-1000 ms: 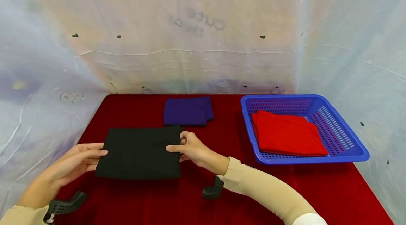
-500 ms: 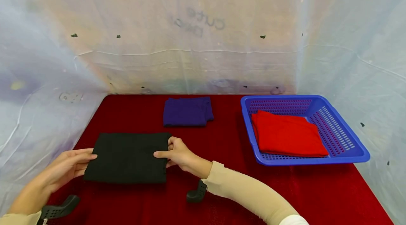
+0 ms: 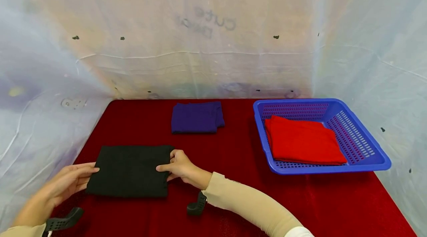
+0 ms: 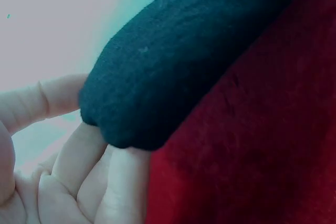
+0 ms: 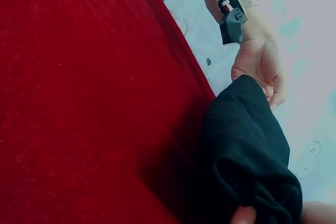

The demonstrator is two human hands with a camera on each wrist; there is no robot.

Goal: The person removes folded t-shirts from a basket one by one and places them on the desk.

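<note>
Black cloth (image 3: 130, 171) drawn nearer, both hands pinching its ends, purple cloth (image 3: 197, 117) behind, blue basket (image 3: 367, 163) holding red cloth (image 3: 303, 141).

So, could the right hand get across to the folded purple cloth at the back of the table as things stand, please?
Probably yes. The right hand pinches the black cloth and would have to let go first, but only bare red table lies between it and the purple cloth.
</note>
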